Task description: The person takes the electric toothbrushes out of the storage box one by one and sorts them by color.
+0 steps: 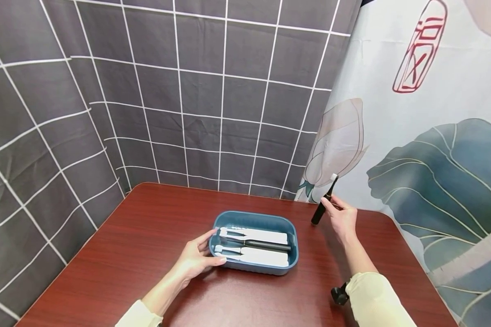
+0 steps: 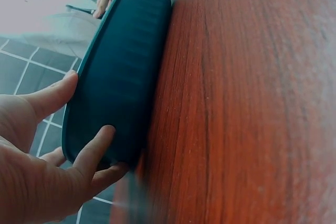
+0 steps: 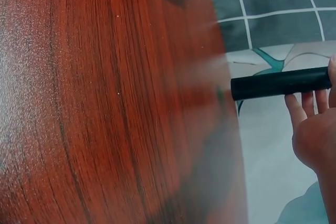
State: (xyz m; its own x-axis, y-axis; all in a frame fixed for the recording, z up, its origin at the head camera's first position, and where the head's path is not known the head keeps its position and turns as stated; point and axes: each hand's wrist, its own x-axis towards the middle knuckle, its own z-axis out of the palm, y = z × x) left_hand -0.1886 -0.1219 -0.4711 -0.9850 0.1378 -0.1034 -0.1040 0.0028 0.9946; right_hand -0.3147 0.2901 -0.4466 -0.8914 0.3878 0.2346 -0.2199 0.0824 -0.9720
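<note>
A blue plastic basket (image 1: 292,254) stands on the table, holding several white electric toothbrushes (image 1: 266,256) and a black one (image 1: 266,245) laid lengthwise. My left hand (image 1: 196,256) grips its left end, thumb at the near rim. In the left wrist view, the fingertips (image 2: 108,131) press against the basket's outer wall (image 2: 123,61). To the basket's right, my right hand (image 1: 342,220) pinches another black electric toothbrush (image 1: 320,212) by its handle. That brush tilts with its white head up, and its dark handle end (image 3: 252,86) points down in the right wrist view.
The red-brown wooden table (image 1: 155,236) meets a grey checked cloth (image 1: 200,113) at the back. A white cloth with flower and leaf prints (image 1: 393,122) hangs at the right. A small black device (image 1: 339,295) sits by the right sleeve.
</note>
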